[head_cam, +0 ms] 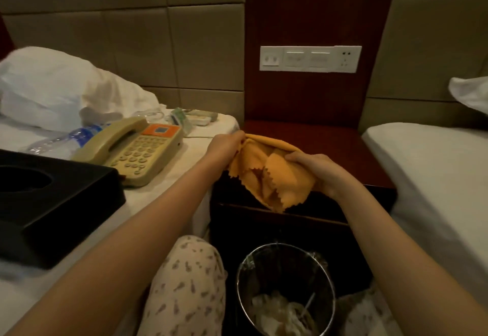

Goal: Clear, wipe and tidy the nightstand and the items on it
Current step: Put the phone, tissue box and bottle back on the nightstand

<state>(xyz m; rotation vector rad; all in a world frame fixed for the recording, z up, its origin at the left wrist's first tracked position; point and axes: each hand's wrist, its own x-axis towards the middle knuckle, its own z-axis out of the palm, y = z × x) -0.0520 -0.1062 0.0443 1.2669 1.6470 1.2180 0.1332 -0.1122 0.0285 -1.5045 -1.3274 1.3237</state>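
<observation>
An orange cloth (266, 172) with zigzag edges hangs bunched over the front edge of the dark wooden nightstand (340, 145). My left hand (224, 145) pinches its upper left corner. My right hand (317, 169) grips its right side. The nightstand top behind the cloth is bare. On the left bed lie a beige telephone (132, 148), a black tray-like box (50, 203), a plastic water bottle (68, 137), and remote controls (198, 117) with small packets.
A metal waste bin (285, 288) lined with plastic and holding rubbish stands on the floor below the nightstand, beside my knee. A white bed (433, 177) flanks the right. A switch and socket panel (310, 59) is on the wall panel above.
</observation>
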